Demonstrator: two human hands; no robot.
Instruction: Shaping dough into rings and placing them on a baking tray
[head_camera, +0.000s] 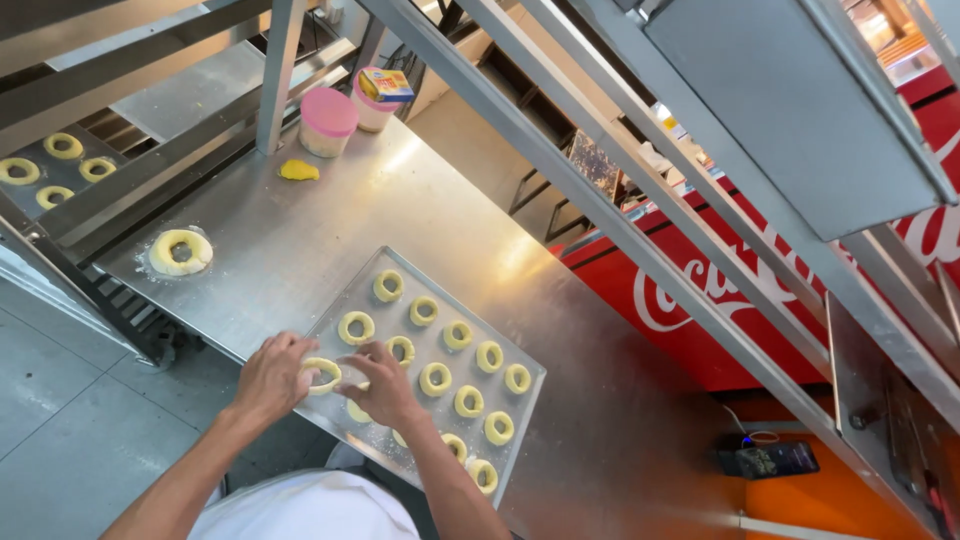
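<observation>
**Two hands on one dough ring**

Both hands pinch a soft, pale-yellow ring (322, 374) at the near left corner of a floured metal tray (520, 425). The left hand (270, 377) curls its fingers over the ring's left side; the right hand (382, 385) grips its right side. More rings (436, 378) sit in rows on the tray. A larger ring (181, 251) lies far left on the smooth steel table (300, 240), near a pink-lidded tub (327, 122).
</observation>
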